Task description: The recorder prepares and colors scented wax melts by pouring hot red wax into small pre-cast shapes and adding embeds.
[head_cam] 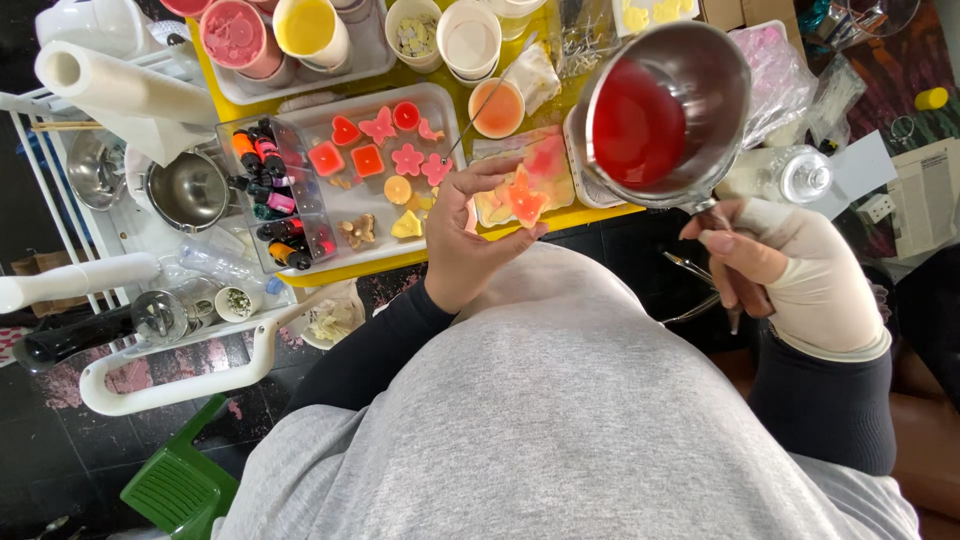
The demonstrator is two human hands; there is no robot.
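Your left hand [465, 235] is raised over your lap with the palm turned up and the fingers [500, 175] loosely curled. It grips a small orange and pink flower-shaped wax piece [524, 198] between the thumb and fingertips, just at the near edge of the yellow table [560, 218]. The hand is partly closed, pinching rather than clenched.

Your right hand [775, 265] wears a pale fingerless wrap over the palm and wrist and is closed around the handle of a small steel pot [665, 115]. You hold the pot tilted toward you, above the table's near right side, and red liquid [637, 125] pools on its lower left inner wall. The pot's rim sits just to the right of the flower piece, close to it but not touching.

On the table beyond your left hand lies a clear tray [440, 100] with red, pink and yellow wax shapes: hearts, flowers, squares and rounds. Beside it, a clear box of small dye bottles [270, 185] lies to the left. A small cup of orange wax [497, 107] stands behind the flower piece. Farther back are cups of pink wax [233, 35] and yellow wax [305, 27]. A second steel pot [188, 190] and a paper roll [120, 85] rest on the white rack to your left.
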